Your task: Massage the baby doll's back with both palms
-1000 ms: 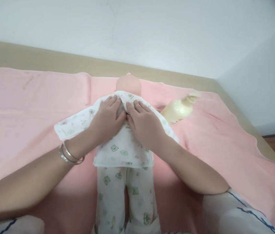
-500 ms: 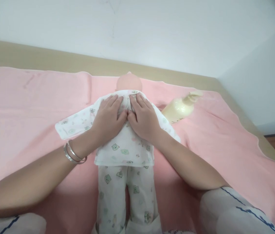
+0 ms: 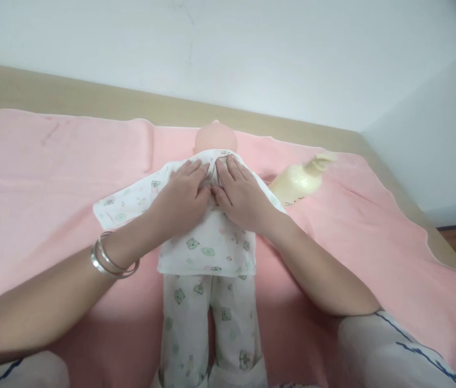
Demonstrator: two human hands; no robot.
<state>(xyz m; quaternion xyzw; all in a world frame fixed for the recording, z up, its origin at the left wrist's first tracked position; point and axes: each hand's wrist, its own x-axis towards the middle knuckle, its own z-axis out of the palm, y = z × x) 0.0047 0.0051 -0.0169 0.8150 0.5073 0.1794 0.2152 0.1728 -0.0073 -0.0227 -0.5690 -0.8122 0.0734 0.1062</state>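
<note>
A baby doll (image 3: pixel 216 137) lies face down or face up, I cannot tell which, with its head away from me. It wears a white printed shirt (image 3: pixel 207 253) and matching trousers (image 3: pixel 185 323). Flat on the upper left of the shirt rests my left hand (image 3: pixel 185 196), fingers stretched out. My right hand (image 3: pixel 241 196) lies on the upper right part, its fingers also extended. The two thumbs come close together over the middle of the shirt, and the cloth is creased between the hands. Neither hand grips anything.
Under the doll a pink cloth (image 3: pixel 50 178) covers most of the tan table (image 3: pixel 70 89). A pale yellow pump bottle (image 3: pixel 296 180) lies on its side to the doll's right. A white wall (image 3: pixel 228 54) stands behind the table.
Both hands have shifted slightly on the shirt; the left wrist is a little lower and the left fingers lie somewhat closer to the right hand. The doll and bottle hold their places.
</note>
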